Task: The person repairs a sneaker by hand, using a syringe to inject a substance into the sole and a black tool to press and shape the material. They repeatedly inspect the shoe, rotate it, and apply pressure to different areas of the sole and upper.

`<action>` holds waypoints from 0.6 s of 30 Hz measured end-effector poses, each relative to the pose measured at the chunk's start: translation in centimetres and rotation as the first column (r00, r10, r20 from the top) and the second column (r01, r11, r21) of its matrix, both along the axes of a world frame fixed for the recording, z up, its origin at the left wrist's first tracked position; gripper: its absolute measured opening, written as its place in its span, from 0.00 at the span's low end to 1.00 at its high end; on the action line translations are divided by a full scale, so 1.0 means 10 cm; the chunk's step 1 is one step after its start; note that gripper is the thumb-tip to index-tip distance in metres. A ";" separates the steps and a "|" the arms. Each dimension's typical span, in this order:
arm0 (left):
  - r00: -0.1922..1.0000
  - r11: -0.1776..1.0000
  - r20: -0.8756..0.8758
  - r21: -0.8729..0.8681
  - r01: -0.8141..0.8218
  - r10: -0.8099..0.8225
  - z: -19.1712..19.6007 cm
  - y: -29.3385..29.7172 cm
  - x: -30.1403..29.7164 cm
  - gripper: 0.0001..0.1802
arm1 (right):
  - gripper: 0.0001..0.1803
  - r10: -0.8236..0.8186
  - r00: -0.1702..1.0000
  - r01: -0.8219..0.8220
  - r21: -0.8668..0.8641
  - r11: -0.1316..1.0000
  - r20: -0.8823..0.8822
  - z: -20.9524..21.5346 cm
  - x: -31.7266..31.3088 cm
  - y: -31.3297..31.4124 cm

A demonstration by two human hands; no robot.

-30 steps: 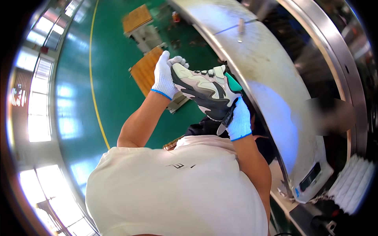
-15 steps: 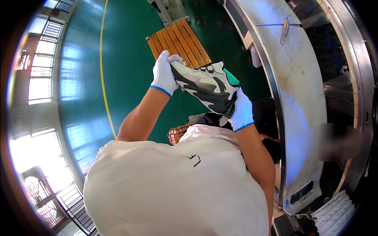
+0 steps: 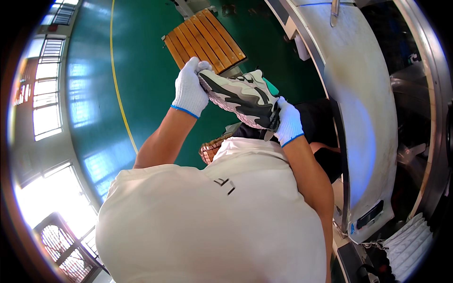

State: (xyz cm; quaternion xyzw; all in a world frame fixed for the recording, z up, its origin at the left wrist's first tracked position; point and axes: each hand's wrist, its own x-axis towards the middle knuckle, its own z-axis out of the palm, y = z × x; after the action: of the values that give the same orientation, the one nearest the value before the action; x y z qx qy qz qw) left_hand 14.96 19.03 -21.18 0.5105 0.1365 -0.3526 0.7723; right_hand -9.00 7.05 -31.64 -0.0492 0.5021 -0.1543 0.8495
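A sneaker (image 3: 243,98) in off-white, grey and black is held up in front of my body, its toe to the left and its heel to the right. Teal green (image 3: 270,87) shows at its collar, and a pale pinkish sole runs along its lower edge. My left hand (image 3: 190,88), in a white knit glove with a blue cuff, is closed around the toe end. At the heel, my right hand (image 3: 289,121), gloved alike, grips the shoe. A small grey, rounded tip (image 3: 269,135) sticks out below the right fingers; its kind I cannot make out.
Beyond the shoe stands a low orange-brown slatted wooden platform (image 3: 205,40) on the green floor (image 3: 151,61). A long curved off-white worktop (image 3: 351,89) runs along my right, with a dark phone-like object (image 3: 370,214) at its near end. Near my waist is a brown woven seat (image 3: 211,150).
The shoe has tilted, so more of its pinkish sole edge shows. Both hands keep their hold. The platform and worktop have shifted in the picture as the view moved.
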 end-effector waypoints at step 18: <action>0.827 0.808 0.153 -0.177 0.562 -0.541 0.71 -1.21 -1.05 0.09 | 0.23 -0.400 0.916 0.244 -0.758 0.605 -0.024 1.85 -1.30 -0.19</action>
State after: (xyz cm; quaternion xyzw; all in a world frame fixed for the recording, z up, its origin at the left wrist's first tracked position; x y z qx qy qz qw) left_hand 4.51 6.97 -14.12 0.4580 -0.0932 -0.5497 0.6924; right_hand -22.04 5.11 -13.13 -0.3130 0.4751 -0.4900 0.6605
